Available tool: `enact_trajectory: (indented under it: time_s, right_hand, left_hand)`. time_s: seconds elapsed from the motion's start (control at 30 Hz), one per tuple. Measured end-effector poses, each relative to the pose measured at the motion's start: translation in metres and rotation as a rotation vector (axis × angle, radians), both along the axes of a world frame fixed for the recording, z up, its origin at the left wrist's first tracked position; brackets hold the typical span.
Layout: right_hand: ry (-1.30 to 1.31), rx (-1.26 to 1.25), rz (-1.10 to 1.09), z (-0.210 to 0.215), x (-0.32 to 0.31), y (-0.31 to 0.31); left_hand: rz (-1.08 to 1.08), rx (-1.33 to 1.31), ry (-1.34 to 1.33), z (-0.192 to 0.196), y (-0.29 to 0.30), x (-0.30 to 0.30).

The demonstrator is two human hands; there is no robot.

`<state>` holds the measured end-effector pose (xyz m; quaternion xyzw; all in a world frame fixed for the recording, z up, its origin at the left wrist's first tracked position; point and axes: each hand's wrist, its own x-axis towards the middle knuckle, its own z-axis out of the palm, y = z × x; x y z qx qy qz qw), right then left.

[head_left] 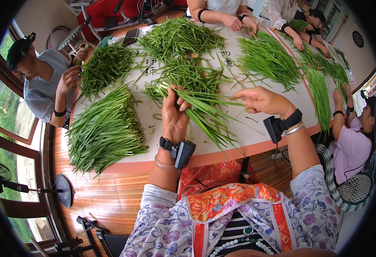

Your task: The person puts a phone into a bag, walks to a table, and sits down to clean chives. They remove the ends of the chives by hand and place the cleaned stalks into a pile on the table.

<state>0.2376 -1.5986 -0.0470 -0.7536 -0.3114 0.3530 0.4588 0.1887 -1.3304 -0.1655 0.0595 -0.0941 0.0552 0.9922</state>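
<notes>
My left hand (175,112) is closed round the pale stem ends of a small bunch of garlic chives (211,120), held above the near part of the table. The leaves fan out to the right and down towards the table edge. With its fingers pinched, my right hand (266,102) grips the tip of a chive leaf pulled out sideways from the bunch. Just beyond my left hand lies a loose, tangled heap of chives (192,73). A neat, thick pile of chives (106,133), laid side by side, rests to the left of my left forearm.
The white table (153,141) has an orange border. Farther off are a big chive heap (179,38), a darker one (104,68) at left and a straight pile (271,62) at right. Co-workers sit or stand around, including a person (46,90) at left. A woven basket (355,190) stands lower right.
</notes>
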Motion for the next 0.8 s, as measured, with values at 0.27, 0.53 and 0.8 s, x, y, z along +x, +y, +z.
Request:
enact_trajectory:
  time_s: [0.27,0.53,0.8]
  right_hand:
    - [0.092,0.464,-0.629,-0.006,0.04,-0.076]
    - [-0.134,0.692,-0.864,-0.012,0.061,-0.055]
    - [-0.816,0.302,-0.286,-0.034,0.051,0.043]
  left_hand:
    - [-0.016,-0.027,-0.067,0.006,-0.002,0.003]
    - [-0.142,0.123,-0.173,0.005,-0.009,-0.002]
    - [-0.215,0.585,-0.081,0.014,-0.032,-0.011]
